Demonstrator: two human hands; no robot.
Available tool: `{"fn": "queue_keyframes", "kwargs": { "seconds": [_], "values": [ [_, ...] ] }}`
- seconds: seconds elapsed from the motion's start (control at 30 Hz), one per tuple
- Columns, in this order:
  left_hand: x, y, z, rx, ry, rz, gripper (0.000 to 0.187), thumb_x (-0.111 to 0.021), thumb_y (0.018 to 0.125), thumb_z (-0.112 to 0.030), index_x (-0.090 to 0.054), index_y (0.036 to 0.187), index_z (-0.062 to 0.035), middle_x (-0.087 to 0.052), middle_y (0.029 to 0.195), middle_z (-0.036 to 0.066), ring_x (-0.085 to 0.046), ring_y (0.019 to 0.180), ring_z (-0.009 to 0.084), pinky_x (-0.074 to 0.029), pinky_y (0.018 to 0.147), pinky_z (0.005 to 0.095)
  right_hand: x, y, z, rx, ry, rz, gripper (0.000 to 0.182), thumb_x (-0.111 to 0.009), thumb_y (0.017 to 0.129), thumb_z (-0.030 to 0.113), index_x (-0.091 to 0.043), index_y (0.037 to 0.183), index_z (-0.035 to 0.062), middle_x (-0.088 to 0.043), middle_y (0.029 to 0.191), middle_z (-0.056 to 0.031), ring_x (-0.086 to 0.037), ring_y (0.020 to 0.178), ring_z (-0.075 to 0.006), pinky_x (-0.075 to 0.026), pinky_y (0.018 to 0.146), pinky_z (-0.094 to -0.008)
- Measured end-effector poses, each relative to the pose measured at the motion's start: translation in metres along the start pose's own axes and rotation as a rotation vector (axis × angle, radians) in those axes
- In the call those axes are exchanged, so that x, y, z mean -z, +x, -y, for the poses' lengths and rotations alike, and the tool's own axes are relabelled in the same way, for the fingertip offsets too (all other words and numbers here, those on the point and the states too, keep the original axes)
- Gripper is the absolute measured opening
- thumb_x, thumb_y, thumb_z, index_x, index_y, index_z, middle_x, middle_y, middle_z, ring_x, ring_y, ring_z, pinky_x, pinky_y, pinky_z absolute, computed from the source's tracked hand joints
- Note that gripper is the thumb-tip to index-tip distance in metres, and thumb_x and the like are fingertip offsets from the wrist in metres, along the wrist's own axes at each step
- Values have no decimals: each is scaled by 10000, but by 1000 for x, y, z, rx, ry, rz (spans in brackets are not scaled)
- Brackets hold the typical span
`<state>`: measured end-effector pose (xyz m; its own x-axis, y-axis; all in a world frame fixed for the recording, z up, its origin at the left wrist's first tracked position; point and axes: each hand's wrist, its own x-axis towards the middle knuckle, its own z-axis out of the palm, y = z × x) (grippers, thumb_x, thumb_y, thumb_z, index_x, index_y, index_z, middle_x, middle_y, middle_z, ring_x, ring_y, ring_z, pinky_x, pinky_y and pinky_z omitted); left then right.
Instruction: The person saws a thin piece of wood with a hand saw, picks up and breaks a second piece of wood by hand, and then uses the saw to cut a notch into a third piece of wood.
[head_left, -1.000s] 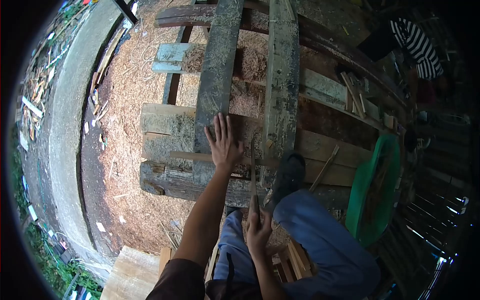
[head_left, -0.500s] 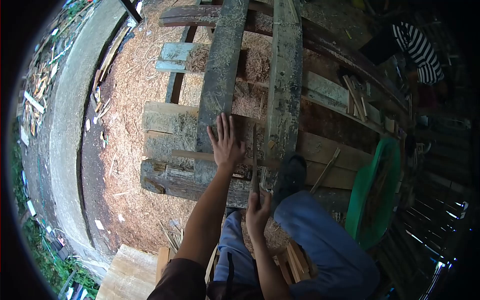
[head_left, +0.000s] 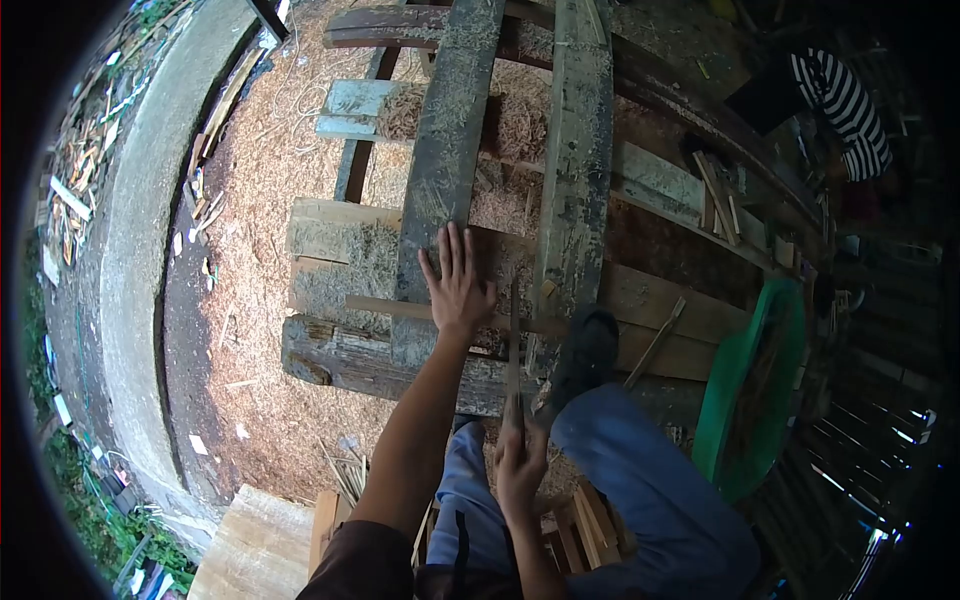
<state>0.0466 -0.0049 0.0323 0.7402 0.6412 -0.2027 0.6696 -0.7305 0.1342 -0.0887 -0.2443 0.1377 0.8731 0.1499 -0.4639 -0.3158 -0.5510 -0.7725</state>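
My left hand (head_left: pixel 458 285) lies flat with fingers spread on a long dark plank (head_left: pixel 443 150). Its palm rests over a thin wooden strip (head_left: pixel 385 305) that runs crosswise over the planks. Just below, my right hand (head_left: pixel 521 462) is closed around the handle of a handsaw (head_left: pixel 515 345). The saw's narrow blade is seen almost edge-on, pointing away from me across the strip, in the gap between the dark plank and a second weathered plank (head_left: pixel 572 170). My right shoe (head_left: pixel 588 345) presses down beside that second plank, over the strip's right part.
A green plastic chair (head_left: pixel 722 410) stands at the right. A loose stick (head_left: pixel 658 340) lies on the boards near it. Wood shavings (head_left: pixel 260 350) cover the ground at left, beside a concrete curb (head_left: pixel 135 250). A person in a striped shirt (head_left: pixel 845 110) is at the upper right.
My right hand has drawn the saw back toward me, lower in view. My left hand keeps its place on the plank. The whole view has shifted slightly.
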Motion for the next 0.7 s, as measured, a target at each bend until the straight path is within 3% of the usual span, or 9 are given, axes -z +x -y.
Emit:
{"fn": "queue_keyframes", "kwargs": {
  "seconds": [0.13,0.2,0.23,0.33,0.4,0.47,0.53,0.63,0.7],
  "values": [
    [0,-2,0,-8,8,-14,1034,-609,883,-478,-131,1694,-50,-75,1773,176,-30,1653,303,9,1306,604,5,-11,23,81,-31,-42,348,-569,1107,264,-581,1282,-36,-651,929,-106,-625,695,-141,-509,618,-316],
    [1,0,0,-5,6,-15,1035,-608,883,-481,-130,1694,-53,-73,1774,175,-30,1653,301,9,1306,603,-9,29,27,343,-130,-95,335,-563,1109,254,-569,1297,-24,-641,859,-70,-608,642,-102,-460,539,-278],
    [1,-1,0,-4,9,-9,1036,-607,882,-484,-129,1695,-55,-70,1774,174,-30,1653,300,9,1306,602,-11,40,25,346,-132,-95,335,-563,1109,254,-569,1297,-24,-641,859,-70,-608,642,-102,-460,539,-278],
    [2,-1,0,-3,23,2,1034,-604,885,-487,-128,1696,-59,-65,1775,172,-29,1653,299,10,1307,600,-13,38,24,82,0,29,343,-555,1114,262,-550,1323,-10,-637,804,-53,-617,628,-99,-446,514,-268],
    [1,1,0,0,11,-1,1031,-603,887,-487,-129,1696,-59,-66,1775,173,-29,1653,299,10,1307,599,8,-8,22,-104,57,1,320,-585,1100,271,-607,1224,-23,-697,1044,-219,-731,1007,-320,-556,816,-392],
    [-1,-2,1,-11,3,5,1028,-602,888,-487,-131,1696,-60,-66,1775,173,-29,1653,299,11,1307,598,12,-21,6,-144,28,14,319,-586,1100,278,-609,1212,-20,-691,1032,-220,-725,999,-318,-552,813,-397],
    [0,-1,0,-5,16,-9,1023,-602,891,-486,-134,1696,-63,-69,1775,173,-27,1653,297,10,1308,597,0,0,0,150,-84,-25,324,-550,1119,281,-545,1303,14,-545,640,2,-541,502,-77,-375,437,-253],
    [2,-2,0,-4,3,-3,1017,-599,891,-481,-137,1696,-66,-72,1776,169,-27,1653,292,8,1308,597,-16,44,7,133,-42,-3,327,-553,1117,279,-542,1308,14,-541,640,-6,-538,507,-68,-361,433,-255],
    [1,-1,1,-11,-4,-7,1017,-600,890,-480,-139,1696,-66,-72,1776,167,-27,1654,291,9,1308,598,2,26,25,48,-8,37,329,-557,1116,282,-543,1303,12,-543,657,-13,-538,521,-63,-362,441,-257]
  ]
}}
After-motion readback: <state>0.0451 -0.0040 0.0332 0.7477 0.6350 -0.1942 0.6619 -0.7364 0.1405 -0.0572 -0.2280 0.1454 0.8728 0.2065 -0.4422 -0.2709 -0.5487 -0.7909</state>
